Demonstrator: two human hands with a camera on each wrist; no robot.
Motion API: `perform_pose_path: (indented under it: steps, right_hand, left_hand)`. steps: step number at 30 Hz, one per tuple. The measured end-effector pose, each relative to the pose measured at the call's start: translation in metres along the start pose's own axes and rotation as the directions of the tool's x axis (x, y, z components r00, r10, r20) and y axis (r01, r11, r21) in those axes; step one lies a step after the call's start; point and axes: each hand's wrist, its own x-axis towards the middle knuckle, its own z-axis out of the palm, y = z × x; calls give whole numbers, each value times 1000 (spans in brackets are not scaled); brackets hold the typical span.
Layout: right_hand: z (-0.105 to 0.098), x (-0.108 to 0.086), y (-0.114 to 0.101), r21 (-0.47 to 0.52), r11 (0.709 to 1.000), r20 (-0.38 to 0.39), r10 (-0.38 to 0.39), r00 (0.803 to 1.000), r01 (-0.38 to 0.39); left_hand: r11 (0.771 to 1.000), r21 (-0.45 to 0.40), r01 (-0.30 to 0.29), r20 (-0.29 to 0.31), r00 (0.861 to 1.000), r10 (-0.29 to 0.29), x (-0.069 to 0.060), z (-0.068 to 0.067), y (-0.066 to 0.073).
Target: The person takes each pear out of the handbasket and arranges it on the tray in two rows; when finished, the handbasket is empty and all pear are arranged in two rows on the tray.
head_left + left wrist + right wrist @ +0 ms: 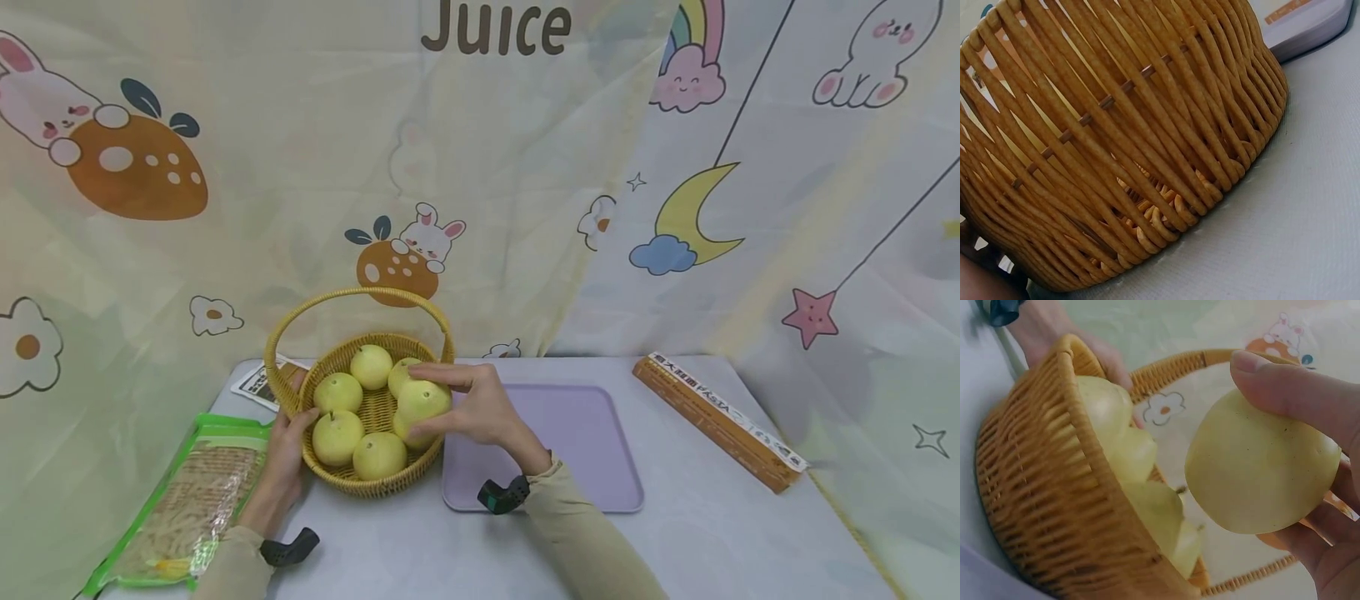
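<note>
A woven wicker basket with a tall arched handle stands on the table, and its slatted side fills the left wrist view. Several round yellow-green pears lie inside it. At the basket's left side my left hand grips the rim near the foot of the handle, thumb on top. My right hand holds one pear between thumb and fingers. That pear is raised above the others, at the basket's right side. Part of another pear shows beneath it in the head view.
Right of the basket lies a flat purple tray. A long brown-and-white pasta box rests farther right. On the left are a green-edged clear bag and a white printed packet. A patterned cloth hangs behind the table.
</note>
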Motion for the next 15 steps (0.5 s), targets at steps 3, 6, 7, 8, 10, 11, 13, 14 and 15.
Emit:
perform_pose_path:
  steps: [3, 6, 7, 8, 10, 11, 13, 14, 15]
  right_hand:
    - [-8, -4, 1, -7, 1000, -19, 5, 1000, -5]
    - [-16, -8, 2, -11, 1000, -36, 1, 999, -1]
    - [-19, -10, 3, -13, 1000, -40, -2, 999, 2]
    - [-22, -11, 4, -16, 1000, -43, -5, 999, 4]
    - [-26, -13, 6, -11, 1000, -50, -11, 999, 11]
    - [-29, -14, 7, -7, 1000, -53, -16, 998, 15]
    - [-34, -15, 9, 1, 1000, -58, -22, 998, 22]
    - [-36, -15, 10, 6, 1000, -63, -22, 998, 22]
    - [-39, -16, 10, 9, 1000, -68, -21, 997, 21]
  left_hand:
    - [1000, -4, -7, -5, 1000, 7, 0, 1, 1]
    - [1000, -2, -3, -9, 1000, 3, 0, 1, 1]
    - [1000, -1, -1, -8, 1000, 1, 0, 1, 1]
    - [1000, 2, 1, -9, 1000, -1, 0, 1, 1]
    - [1000, 3, 4, -8, 1000, -4, 0, 1, 1]
    - [1000, 2, 2, -6, 1000, -2, 0, 1, 0]
    - [1000, 1, -2, -2, 1000, 2, 1, 0, 0]
    - [1000, 0, -5, -1, 1000, 5, 1, 0, 0]
    - [1000, -2, -8, 2, 1000, 8, 1, 0, 0]
